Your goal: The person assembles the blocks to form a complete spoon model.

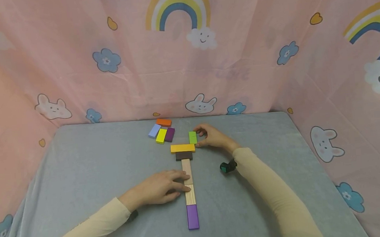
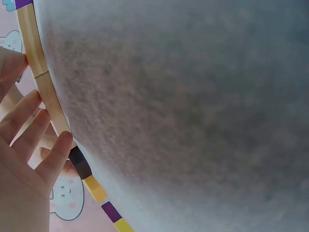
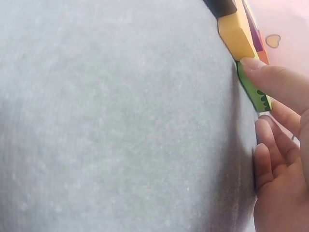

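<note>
My right hand (image 1: 213, 136) holds a light green block (image 1: 192, 137) between thumb and forefinger. In the right wrist view the thumb lies on the green block (image 3: 254, 89) close to the yellow-orange block (image 3: 236, 35). That yellow-orange block (image 1: 182, 148) lies crosswise against a dark brown block (image 1: 184, 156). Below it runs a straight line: a plain wooden block (image 1: 186, 166), a striped wooden block (image 1: 190, 197) and a purple block (image 1: 193, 217). My left hand (image 1: 160, 187) rests its loosely extended fingertips on the two wooden blocks, also seen in the left wrist view.
Behind the line lies a loose group of blocks: orange (image 1: 164, 122), light blue (image 1: 155, 131), yellow (image 1: 161, 136) and dark purple (image 1: 169, 134). A grey cloth (image 1: 95, 160) covers the table, and a pink patterned curtain (image 1: 133, 89) hangs around its back and sides.
</note>
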`<action>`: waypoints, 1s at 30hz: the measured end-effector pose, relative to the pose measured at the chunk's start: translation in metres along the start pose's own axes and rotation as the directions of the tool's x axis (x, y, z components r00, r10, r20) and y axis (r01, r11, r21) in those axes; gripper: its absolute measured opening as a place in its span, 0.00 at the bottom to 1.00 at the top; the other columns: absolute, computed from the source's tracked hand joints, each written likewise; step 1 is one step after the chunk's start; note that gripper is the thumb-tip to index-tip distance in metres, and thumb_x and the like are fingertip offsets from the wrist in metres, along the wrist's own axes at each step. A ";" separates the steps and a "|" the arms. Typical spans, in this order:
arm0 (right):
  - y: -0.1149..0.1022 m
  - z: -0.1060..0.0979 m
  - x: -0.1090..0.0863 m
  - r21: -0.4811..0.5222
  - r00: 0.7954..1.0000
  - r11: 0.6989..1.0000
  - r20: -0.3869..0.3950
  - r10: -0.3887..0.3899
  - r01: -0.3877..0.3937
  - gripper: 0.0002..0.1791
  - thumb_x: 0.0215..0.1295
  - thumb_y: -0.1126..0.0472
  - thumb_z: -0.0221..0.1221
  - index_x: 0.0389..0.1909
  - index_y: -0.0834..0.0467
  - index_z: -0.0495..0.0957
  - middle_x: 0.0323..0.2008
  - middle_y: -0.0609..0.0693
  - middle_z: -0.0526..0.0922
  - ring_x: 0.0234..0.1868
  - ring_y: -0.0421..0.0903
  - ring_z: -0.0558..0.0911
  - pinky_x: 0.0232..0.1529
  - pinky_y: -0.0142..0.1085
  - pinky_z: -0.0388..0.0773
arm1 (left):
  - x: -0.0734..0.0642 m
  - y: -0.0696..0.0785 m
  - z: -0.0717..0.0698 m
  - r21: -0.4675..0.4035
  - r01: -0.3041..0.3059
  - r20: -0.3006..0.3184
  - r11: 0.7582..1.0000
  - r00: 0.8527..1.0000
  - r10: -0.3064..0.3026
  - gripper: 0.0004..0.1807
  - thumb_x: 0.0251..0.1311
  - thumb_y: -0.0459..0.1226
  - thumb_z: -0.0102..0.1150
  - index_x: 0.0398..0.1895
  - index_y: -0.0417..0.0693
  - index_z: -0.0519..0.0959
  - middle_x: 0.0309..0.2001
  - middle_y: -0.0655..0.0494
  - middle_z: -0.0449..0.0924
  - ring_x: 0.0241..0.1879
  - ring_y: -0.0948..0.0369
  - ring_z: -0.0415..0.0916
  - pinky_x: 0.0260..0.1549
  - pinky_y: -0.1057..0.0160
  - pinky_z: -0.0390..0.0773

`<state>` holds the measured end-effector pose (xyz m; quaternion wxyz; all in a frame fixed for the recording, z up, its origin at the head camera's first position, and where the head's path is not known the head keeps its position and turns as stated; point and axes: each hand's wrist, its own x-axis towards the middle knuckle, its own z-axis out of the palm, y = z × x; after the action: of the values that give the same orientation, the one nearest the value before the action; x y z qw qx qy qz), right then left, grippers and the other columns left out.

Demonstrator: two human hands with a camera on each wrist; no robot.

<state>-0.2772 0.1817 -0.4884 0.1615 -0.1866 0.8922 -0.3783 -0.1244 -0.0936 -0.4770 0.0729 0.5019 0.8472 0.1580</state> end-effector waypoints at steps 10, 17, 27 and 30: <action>-0.002 0.000 -0.002 0.005 1.000 1.000 0.000 -0.001 0.001 0.37 0.53 0.56 0.73 0.64 0.55 0.70 0.62 0.54 0.73 0.57 0.50 0.74 0.61 0.45 0.74 | 0.000 0.001 0.000 -0.017 0.016 0.004 1.000 1.000 -0.016 0.17 0.70 0.43 0.54 0.59 0.68 0.80 0.69 0.62 0.72 0.72 0.59 0.65 0.68 0.54 0.71; -0.004 0.000 -0.007 0.037 1.000 0.999 -0.012 -0.001 0.002 0.35 0.55 0.55 0.72 0.63 0.54 0.71 0.61 0.53 0.73 0.58 0.50 0.74 0.65 0.47 0.72 | 0.000 0.002 -0.001 -0.036 0.014 -0.001 0.999 1.000 -0.015 0.17 0.70 0.43 0.55 0.59 0.67 0.80 0.68 0.61 0.72 0.72 0.59 0.66 0.69 0.54 0.71; -0.003 0.004 -0.021 0.019 0.998 0.999 -0.060 -0.038 0.039 0.33 0.58 0.54 0.70 0.64 0.55 0.70 0.61 0.53 0.74 0.59 0.50 0.74 0.66 0.49 0.72 | 0.000 0.001 0.001 -0.057 0.038 0.003 0.998 0.999 -0.038 0.17 0.69 0.44 0.56 0.59 0.67 0.80 0.69 0.63 0.71 0.72 0.60 0.65 0.70 0.54 0.69; -0.004 0.006 -0.028 0.006 0.995 0.999 -0.083 -0.053 0.054 0.33 0.59 0.54 0.69 0.65 0.54 0.69 0.61 0.53 0.74 0.59 0.51 0.74 0.66 0.50 0.72 | 0.000 0.001 0.001 -0.058 0.039 0.002 0.998 0.999 -0.039 0.17 0.68 0.44 0.56 0.59 0.67 0.79 0.69 0.62 0.71 0.72 0.59 0.64 0.70 0.53 0.69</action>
<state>-0.2489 0.1882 -0.4857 0.1147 -0.1939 0.8912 -0.3937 -0.1232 -0.0925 -0.4777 0.0908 0.4830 0.8519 0.1807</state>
